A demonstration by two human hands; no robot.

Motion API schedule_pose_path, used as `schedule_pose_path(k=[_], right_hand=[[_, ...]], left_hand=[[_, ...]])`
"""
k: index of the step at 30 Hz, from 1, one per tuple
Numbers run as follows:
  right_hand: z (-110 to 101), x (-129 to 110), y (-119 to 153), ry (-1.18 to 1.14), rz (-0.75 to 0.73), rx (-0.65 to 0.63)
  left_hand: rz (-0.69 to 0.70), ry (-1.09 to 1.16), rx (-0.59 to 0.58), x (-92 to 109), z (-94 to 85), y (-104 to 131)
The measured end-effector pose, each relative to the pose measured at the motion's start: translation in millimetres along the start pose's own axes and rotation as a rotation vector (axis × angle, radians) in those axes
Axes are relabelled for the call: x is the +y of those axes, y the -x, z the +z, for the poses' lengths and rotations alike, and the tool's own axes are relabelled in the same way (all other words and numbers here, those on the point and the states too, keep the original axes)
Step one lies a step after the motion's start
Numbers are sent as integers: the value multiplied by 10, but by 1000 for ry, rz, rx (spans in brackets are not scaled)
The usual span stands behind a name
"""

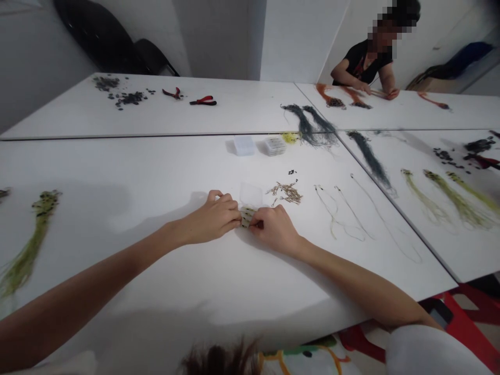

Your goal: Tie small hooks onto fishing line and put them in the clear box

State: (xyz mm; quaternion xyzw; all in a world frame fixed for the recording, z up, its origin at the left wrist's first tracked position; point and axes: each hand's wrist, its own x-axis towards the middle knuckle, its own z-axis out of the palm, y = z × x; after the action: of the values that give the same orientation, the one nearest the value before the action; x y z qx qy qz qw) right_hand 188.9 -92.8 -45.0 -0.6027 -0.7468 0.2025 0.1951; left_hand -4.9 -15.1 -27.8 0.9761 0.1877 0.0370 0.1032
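my left hand (213,217) and right hand (275,227) meet on the white table (117,208), fingers pinched shut on a small clear box (247,215) between them; its lid stands open behind. a pile of hooks (287,192) lies just beyond my right hand, thin lines (344,213) further right. two closed clear cases (260,146) sit well beyond; contents unclear.

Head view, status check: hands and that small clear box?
Left hand and right hand both pinching small clear plastic box. Loose pile of tan hooks beside it. Nothing blocking.
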Motion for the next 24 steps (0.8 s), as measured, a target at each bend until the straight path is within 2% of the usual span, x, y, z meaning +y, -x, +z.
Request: schedule_pose_path(k=[5, 10, 17, 24], right_hand=[[-10, -9, -4, 1, 9, -13], [-5, -4, -6, 5, 18, -9], [-2, 10, -2, 10, -7, -4], [-45, 61, -15, 15, -21, -43]], left_hand=[[-21, 28, -74, -3, -27, -17], [-41, 69, -92, -6, -53, -29], [57, -87, 38, -34, -50, -18], [-60, 29, 126, -11, -6, 105]])
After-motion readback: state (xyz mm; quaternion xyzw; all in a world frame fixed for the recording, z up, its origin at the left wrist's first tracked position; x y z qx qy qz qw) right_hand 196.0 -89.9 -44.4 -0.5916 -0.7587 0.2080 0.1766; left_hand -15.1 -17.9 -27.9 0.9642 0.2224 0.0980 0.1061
